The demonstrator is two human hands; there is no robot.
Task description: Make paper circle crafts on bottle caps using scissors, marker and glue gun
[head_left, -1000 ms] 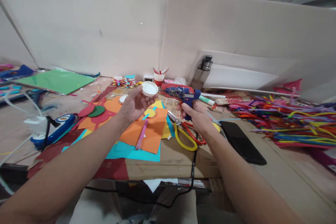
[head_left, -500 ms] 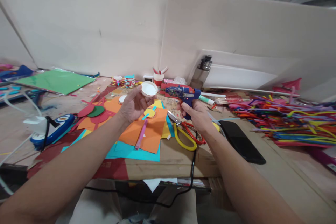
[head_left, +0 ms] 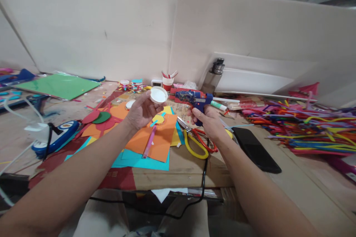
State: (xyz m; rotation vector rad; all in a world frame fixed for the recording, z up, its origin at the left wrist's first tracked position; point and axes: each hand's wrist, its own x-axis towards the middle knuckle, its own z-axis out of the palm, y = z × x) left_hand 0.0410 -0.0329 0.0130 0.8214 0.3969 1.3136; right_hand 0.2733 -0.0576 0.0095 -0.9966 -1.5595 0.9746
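My left hand [head_left: 141,111] holds a round white cap [head_left: 158,94] between thumb and fingertips, raised above the table with its hollow side facing me. My right hand [head_left: 209,121] grips the handle of a blue hot glue gun [head_left: 194,98] whose nozzle points left, just short of the cap. A black cord [head_left: 205,170] runs from the gun down over the table's front edge. Below the hands lie orange paper [head_left: 158,142], cyan sheets and a pink straw [head_left: 149,143].
Yellow and red scissors [head_left: 198,144] lie by my right wrist, a black phone [head_left: 256,150] to their right. A heap of coloured pipe cleaners [head_left: 300,127] fills the right side. A bottle [head_left: 214,76] and a cup [head_left: 168,81] stand at the back, a green sheet [head_left: 58,86] far left.
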